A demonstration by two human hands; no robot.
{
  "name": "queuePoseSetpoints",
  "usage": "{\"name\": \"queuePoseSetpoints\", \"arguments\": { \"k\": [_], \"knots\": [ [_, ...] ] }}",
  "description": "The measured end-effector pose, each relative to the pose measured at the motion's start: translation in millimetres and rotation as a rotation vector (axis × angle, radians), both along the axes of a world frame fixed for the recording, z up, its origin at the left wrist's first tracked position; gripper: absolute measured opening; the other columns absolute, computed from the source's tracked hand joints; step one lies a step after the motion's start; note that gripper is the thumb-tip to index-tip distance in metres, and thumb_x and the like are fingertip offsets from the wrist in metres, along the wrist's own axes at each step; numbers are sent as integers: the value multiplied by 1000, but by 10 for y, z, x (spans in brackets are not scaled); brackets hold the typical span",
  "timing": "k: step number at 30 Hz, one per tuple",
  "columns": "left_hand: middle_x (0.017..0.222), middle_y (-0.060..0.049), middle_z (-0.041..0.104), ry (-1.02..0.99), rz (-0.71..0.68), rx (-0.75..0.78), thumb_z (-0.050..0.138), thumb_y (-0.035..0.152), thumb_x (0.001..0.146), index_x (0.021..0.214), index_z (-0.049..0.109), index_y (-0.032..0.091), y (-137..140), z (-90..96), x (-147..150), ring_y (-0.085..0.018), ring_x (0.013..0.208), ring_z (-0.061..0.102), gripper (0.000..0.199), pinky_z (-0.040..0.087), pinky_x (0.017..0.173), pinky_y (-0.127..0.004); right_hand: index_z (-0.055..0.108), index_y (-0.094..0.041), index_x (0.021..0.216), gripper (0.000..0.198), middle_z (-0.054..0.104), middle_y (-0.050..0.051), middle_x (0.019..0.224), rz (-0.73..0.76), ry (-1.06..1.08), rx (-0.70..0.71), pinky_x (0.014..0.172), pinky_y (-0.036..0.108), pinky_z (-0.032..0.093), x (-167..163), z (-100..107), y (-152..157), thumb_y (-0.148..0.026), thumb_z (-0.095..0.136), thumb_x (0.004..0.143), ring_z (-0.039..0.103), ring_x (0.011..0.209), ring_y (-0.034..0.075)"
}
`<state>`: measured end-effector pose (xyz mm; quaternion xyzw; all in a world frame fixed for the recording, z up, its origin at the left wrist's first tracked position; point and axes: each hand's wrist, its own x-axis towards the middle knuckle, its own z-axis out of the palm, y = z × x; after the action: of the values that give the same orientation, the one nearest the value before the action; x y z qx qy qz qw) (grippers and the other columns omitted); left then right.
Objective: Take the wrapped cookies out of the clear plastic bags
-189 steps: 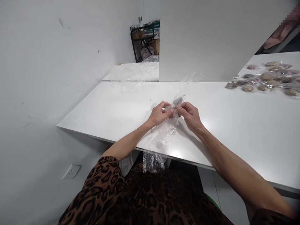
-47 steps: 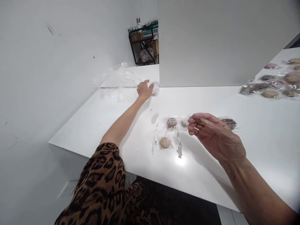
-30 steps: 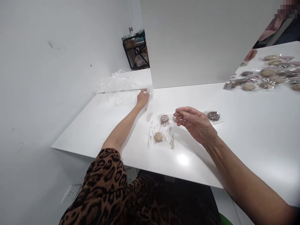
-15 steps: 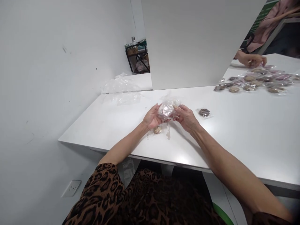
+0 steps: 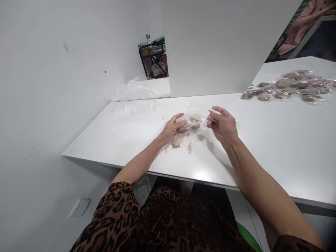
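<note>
One clear plastic bag in the grip of the left hand, fingers narrow around its left end, thumb to the front, forefinger along the far side. From those fingers, the rest of the bag spread out rightward, toward the right hand. Dark and pinkish patches showing through or behind the plastic, just right of the left fingertips; inside the bag or beneath it, cannot tell. Right fingers half curled, forefinger raised, just beside the bag's right end; touching the plastic or only near it, cannot tell.

Just on the near side of the left fingers, flat on the white table, one wrapped cookie, pale golden in clear film. Right of that cookie, on the near side of the gap between left and right fingers, greyish marks on the tabletop. Just right of the right fingers, mostly hidden by the hand, the edge of a small packet.

Well to the right of the right fingers and beyond them, a pile of wrapped cookies, brown, tan and purplish, in shiny film. Well to the left of the left fingers and beyond, loose plastic film. Straight beyond both sets of fingers, an upright pale panel. Far beyond the right fingers, pink clothing on another person.
</note>
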<state>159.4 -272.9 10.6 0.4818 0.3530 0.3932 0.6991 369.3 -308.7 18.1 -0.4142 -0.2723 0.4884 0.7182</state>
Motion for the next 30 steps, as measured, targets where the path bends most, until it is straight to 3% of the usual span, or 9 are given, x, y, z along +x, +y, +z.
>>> {"name": "queuePoseSetpoints", "arguments": {
  "k": [3, 6, 10, 13, 16, 19, 22, 26, 30],
  "knots": [
    [96, -1, 70, 59, -109, 17, 82, 21, 78, 132, 62, 22, 20, 37, -92, -10, 75, 65, 57, 51, 72, -26, 63, -23, 91, 30, 59, -4, 72, 3, 87, 109, 55, 22, 53, 146, 16, 46, -26, 83, 70, 60, 63, 10],
    [103, -4, 71, 31, -286, -10, 85, 20, 74, 124, 64, 22, 1, 61, -150, -12, 79, 67, 54, 52, 75, -29, 64, -26, 95, 21, 69, 3, 101, -42, 46, 218, 81, 34, 61, 290, -15, 74, -35, 76, 79, 70, 100, 19],
    [102, -4, 73, -98, -293, -66, 88, 16, 69, 110, 59, 22, -60, 89, -138, -16, 87, 71, 51, 53, 88, -35, 63, -33, 108, 32, 62, 6, 133, -33, -69, 230, 96, 46, 57, 388, -84, 87, -51, 70, 82, 59, 131, 27],
    [99, -1, 72, -174, -142, -30, 89, 15, 68, 104, 55, 21, -82, 87, -100, -16, 92, 71, 50, 52, 94, -36, 59, -38, 115, 45, 63, 5, 132, -20, -180, 166, 92, 46, 57, 274, -98, 72, -53, 77, 77, 61, 123, 27],
    [106, -1, 70, -174, 6, 85, 89, 16, 69, 99, 59, 21, -109, 44, -64, -16, 100, 68, 43, 51, 98, -36, 59, -35, 110, 55, 68, 2, 118, 133, -160, 59, 85, 40, 59, -1, -70, -6, -50, 89, 67, 65, 106, 23],
    [135, -6, 64, -72, 6, 243, 87, 22, 75, 98, 70, 20, -186, -4, -26, -21, 118, 64, 29, 48, 103, -35, 61, -31, 101, 55, 69, -1, 109, 328, -72, -5, 78, 34, 59, -251, -40, -107, -53, 93, 62, 66, 96, 18],
    [150, -5, 56, -2, -4, 351, 84, 29, 81, 110, 77, 25, -259, -14, 12, -26, 135, 55, 29, 45, 109, -35, 62, -29, 94, 48, 70, -3, 103, 328, 10, -22, 75, 31, 59, -317, -51, -138, -47, 94, 63, 65, 91, 16],
    [135, -4, 65, -125, 195, 256, 84, 28, 80, 114, 76, 26, -222, 41, 12, -23, 134, 56, 35, 45, 108, -32, 61, -26, 82, 36, 70, -2, 92, 246, 113, -8, 76, 35, 59, -227, -94, -83, -31, 90, 61, 65, 88, 18],
    [118, -4, 69, -116, 260, 77, 89, 32, 77, 123, 67, 24, -155, 94, -34, -18, 108, 67, 51, 51, 96, -30, 61, -27, 80, 30, 71, 0, 88, 237, 38, 50, 78, 39, 59, -220, -66, -97, -33, 85, 63, 67, 93, 23]
  ]
}}
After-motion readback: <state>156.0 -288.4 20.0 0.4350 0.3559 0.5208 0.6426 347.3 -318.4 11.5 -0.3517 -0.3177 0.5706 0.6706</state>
